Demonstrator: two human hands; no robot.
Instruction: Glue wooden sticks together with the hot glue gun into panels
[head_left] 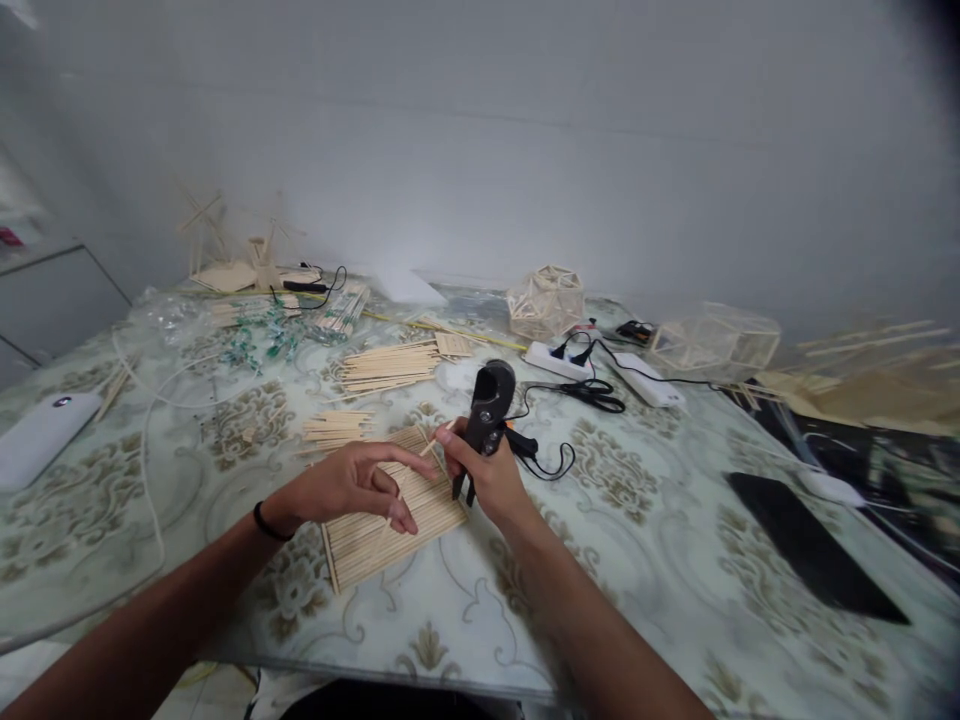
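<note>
My right hand (491, 475) is wrapped round a black hand cutter (487, 405) with a rounded head at the top and its handles pointing down. Between that hand's thumb and forefinger the end of a thin wooden stick (429, 447) shows. My left hand (367, 485) hovers over the near panel, fingers bent and apart; a blurred pale line by its fingertips is too faint to name. Under both hands lies a flat panel of wooden sticks (382, 545) set side by side, with a crosswise stick along its left edge. Just behind the cutter rests a black corded tool (521, 442), partly hidden.
Loose stick piles (390, 367) lie beyond the panel, with a smaller bundle (337, 428) nearer. Scissors (592, 393), a power strip (559, 360) and cords are at right centre. Stick-built frames (547, 300) stand by the wall. A black slab (814, 545) lies right, a white device (45, 435) left.
</note>
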